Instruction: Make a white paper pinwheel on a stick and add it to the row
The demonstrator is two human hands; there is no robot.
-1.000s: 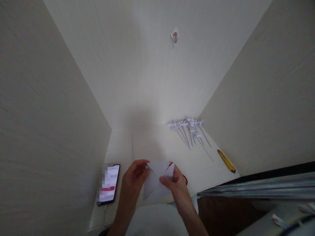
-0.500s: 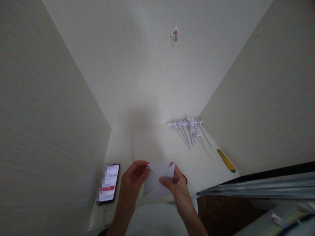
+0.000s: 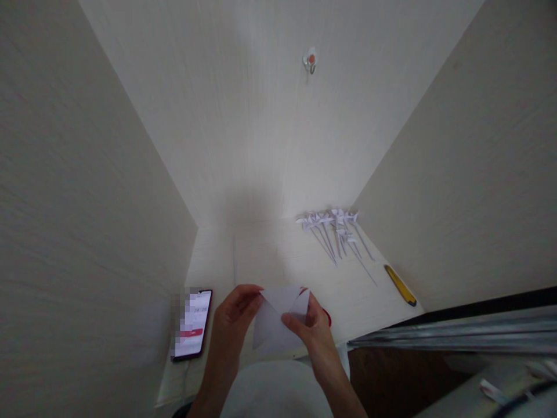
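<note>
A white paper square [image 3: 274, 331] with slits running in from its corners is held up between my two hands, near the front of the table. My left hand [image 3: 237, 313] pinches its upper left corner between thumb and fingers. On the other side my right hand [image 3: 313, 322] grips the right part, thumb lying on the paper's face and fingers behind it. Beside the right hand a red curved loop [image 3: 327, 317] shows; the rest of that object is hidden.
Several white paper pinwheels on thin sticks [image 3: 337, 223] lie at the back right. A yellow utility knife [image 3: 400, 285] rests by the right wall. On the left is a lit phone [image 3: 194, 325] with a cable. A hook [image 3: 310, 60] hangs on the back wall.
My left thumb has shifted slightly up toward the paper's corner. The right hand and the paper stay almost in place.
</note>
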